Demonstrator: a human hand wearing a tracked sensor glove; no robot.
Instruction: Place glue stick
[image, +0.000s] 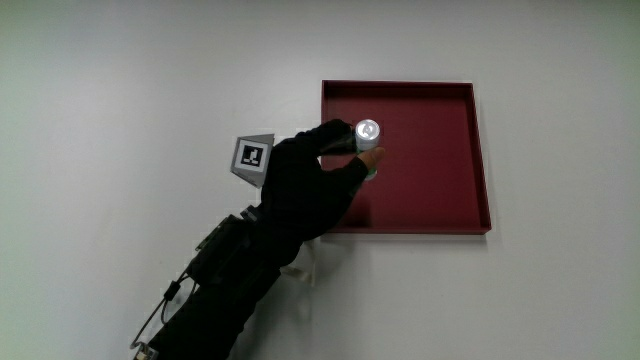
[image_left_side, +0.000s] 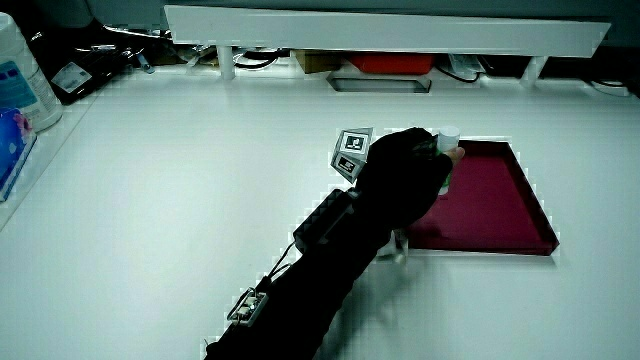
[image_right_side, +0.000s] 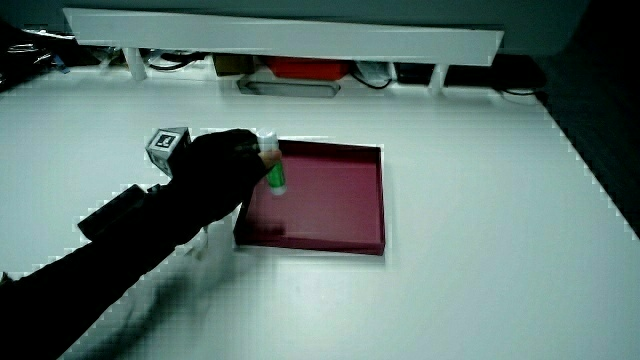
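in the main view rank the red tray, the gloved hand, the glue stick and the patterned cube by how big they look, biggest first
1. red tray
2. hand
3. patterned cube
4. glue stick, seen end-on and partly covered by the hand's fingers, so it looks smaller than it is.

You are working at a plain white table (image: 120, 90), bare over most of its surface. Directly on it lies one shallow, dark red square tray (image: 478, 150) with a low raised rim, sitting flat; in both side views it shows the same way (image_left_side: 500, 225) (image_right_side: 350, 215). In a side view a white container with a blue label (image_left_side: 22, 75) stands at the table's edge, well apart from the tray, and a low white partition (image_left_side: 390, 30) closes the table, with small clutter beneath it too dim to name
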